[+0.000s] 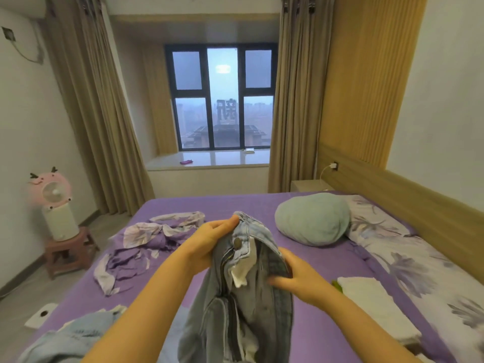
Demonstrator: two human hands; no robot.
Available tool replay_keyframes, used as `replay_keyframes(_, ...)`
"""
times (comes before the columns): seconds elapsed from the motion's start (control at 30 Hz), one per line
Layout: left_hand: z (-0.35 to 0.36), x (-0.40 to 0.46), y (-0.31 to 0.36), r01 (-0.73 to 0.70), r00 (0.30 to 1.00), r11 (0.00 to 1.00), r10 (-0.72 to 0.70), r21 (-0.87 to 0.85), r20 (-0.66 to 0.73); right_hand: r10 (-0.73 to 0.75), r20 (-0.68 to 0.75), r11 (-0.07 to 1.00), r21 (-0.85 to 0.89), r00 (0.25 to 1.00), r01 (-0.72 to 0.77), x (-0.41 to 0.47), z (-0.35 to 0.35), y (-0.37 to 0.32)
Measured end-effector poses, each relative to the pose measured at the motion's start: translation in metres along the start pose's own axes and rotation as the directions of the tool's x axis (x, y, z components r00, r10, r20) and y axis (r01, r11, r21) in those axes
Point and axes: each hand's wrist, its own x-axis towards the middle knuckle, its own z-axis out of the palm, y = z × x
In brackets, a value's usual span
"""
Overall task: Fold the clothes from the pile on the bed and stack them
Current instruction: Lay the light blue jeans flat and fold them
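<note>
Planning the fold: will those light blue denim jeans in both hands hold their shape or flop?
Likely floppy: the light blue denim jeans hang limp below the left hand and right hand. Probably heavyish; the denim looks thick. The open waistband with its metal button may gape.

Jeans point(251, 305): faded blue denim, coarse matt weave; dull metal button point(237, 242) and metal zip point(225, 258); white cloth pocket lining point(239, 276). Sheet point(183, 205): purple cloth, matt, smooth. Cushion point(313, 218): pale green, soft fuzzy cloth. Headboard point(419, 205): wood grain, matt. Sill point(209, 159): glossy, stone-like, reflective. Curtains point(296, 100): tan cloth, matt. Stool point(70, 251): reddish wood. Fan point(53, 191): smooth pink and white plastic.
</note>
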Motion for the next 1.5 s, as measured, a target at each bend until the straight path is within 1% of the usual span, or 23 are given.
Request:
replay_keyframes(0.07,-0.010,-0.012,0.004,-0.031,0.998,1.000,0.030,0.007,0.048,0.025,-0.178,0.996,-0.074,0.984,-0.039,0.001,0.004,0.001)
replay_keyframes(0.13,-0.024,-0.025,0.008,-0.019,0.988,0.992,-0.001,0.126,0.154,0.013,-0.262,1.000,0.018,0.965,-0.009,0.006,-0.003,-0.014)
replay_keyframes(0.2,-0.033,-0.038,0.012,-0.025,0.969,0.954,-0.050,0.298,0.242,-0.022,-0.281,0.997,0.060,0.960,0.040,0.012,-0.012,-0.038)
replay_keyframes(0.3,-0.029,-0.050,0.012,-0.073,0.960,0.890,-0.061,0.450,0.275,-0.092,-0.255,0.995,-0.069,0.962,0.077,0.027,-0.013,-0.070)
replay_keyframes(0.33,-0.025,-0.051,0.010,-0.125,0.968,0.846,-0.011,0.518,0.251,-0.107,-0.229,0.987,-0.143,0.967,0.075,0.031,-0.010,-0.077)
replay_keyframes(0.4,-0.020,-0.051,0.004,-0.250,0.968,0.657,0.150,0.711,0.202,-0.127,-0.174,0.958,-0.278,0.976,0.075,0.037,-0.003,-0.086)
replay_keyframes(0.43,-0.020,-0.051,0.000,-0.271,0.961,0.570,0.209,0.776,0.181,-0.130,-0.157,0.947,-0.313,0.979,0.076,0.038,0.000,-0.088)
replay_keyframes(0.47,-0.020,-0.051,-0.004,-0.275,0.955,0.528,0.248,0.803,0.164,-0.135,-0.144,0.945,-0.318,0.980,0.083,0.037,0.003,-0.089)
replay_keyframes(0.53,-0.020,-0.050,-0.011,-0.300,0.945,0.567,0.284,0.767,0.160,-0.146,-0.120,0.953,-0.285,0.982,0.107,0.034,0.007,-0.091)
replay_keyframes(0.6,-0.018,-0.050,-0.011,-0.305,0.951,0.665,0.242,0.681,0.190,-0.167,-0.092,0.959,-0.245,0.982,0.140,0.031,0.009,-0.095)
replay_keyframes(0.63,-0.018,-0.048,-0.010,-0.298,0.955,0.676,0.221,0.674,0.199,-0.183,-0.092,0.958,-0.240,0.979,0.157,0.029,0.010,-0.097)
replay_keyframes(0.67,-0.018,-0.047,-0.007,-0.297,0.954,0.643,0.223,0.706,0.198,-0.205,-0.103,0.951,-0.256,0.973,0.173,0.028,0.009,-0.097)
replay_keyframes(0.73,-0.016,-0.043,0.000,-0.305,0.940,0.496,0.295,0.813,0.172,-0.226,-0.131,0.942,-0.282,0.965,0.182,0.024,0.008,-0.096)
replay_keyframes(0.77,-0.014,-0.042,0.004,-0.311,0.923,0.425,0.347,0.850,0.164,-0.219,-0.146,0.942,-0.291,0.965,0.170,0.021,0.008,-0.094)
replay_keyframes(0.83,-0.010,-0.041,0.013,-0.339,0.886,0.346,0.429,0.875,0.174,-0.164,-0.147,0.951,-0.286,0.976,0.117,0.014,0.008,-0.079)
replay_keyframes(0.97,-0.011,-0.039,0.037,-0.359,0.826,0.358,0.552,0.862,0.115,-0.020,-0.135,0.969,-0.247,0.991,-0.014,-0.017,0.006,-0.039)
replay_keyframes(1.13,-0.011,-0.042,0.061,-0.371,0.833,0.376,0.538,0.849,0.126,0.120,-0.132,0.974,-0.175,0.984,-0.142,-0.037,0.015,-0.021)
replay_keyframes(1.23,-0.011,-0.046,0.074,-0.387,0.797,0.385,0.597,0.838,0.093,0.209,-0.121,0.934,-0.268,0.970,-0.234,-0.045,0.029,0.000)
replay_keyframes(1.3,-0.013,-0.051,0.081,-0.343,0.781,0.351,0.621,0.871,0.057,0.284,-0.139,0.898,-0.307,0.949,-0.314,-0.053,0.031,0.011)
replay_keyframes(1.33,-0.014,-0.053,0.082,-0.286,0.787,0.321,0.616,0.903,0.030,0.321,-0.156,0.899,-0.261,0.934,-0.352,-0.055,0.028,0.011)
replay_keyframes(1.4,-0.014,-0.057,0.081,-0.137,0.809,0.257,0.586,0.957,-0.042,0.345,-0.236,0.929,-0.054,0.909,-0.367,-0.049,0.015,0.005)
replay_keyframes(1.47,-0.012,-0.060,0.077,-0.041,0.817,0.255,0.565,0.966,-0.115,0.364,-0.345,0.929,0.202,0.865,-0.310,-0.037,-0.005,-0.008)
replay_keyframes(1.5,-0.012,-0.059,0.075,-0.012,0.817,0.287,0.555,0.958,-0.156,0.388,-0.370,0.903,0.336,0.844,-0.268,-0.032,-0.016,-0.016)
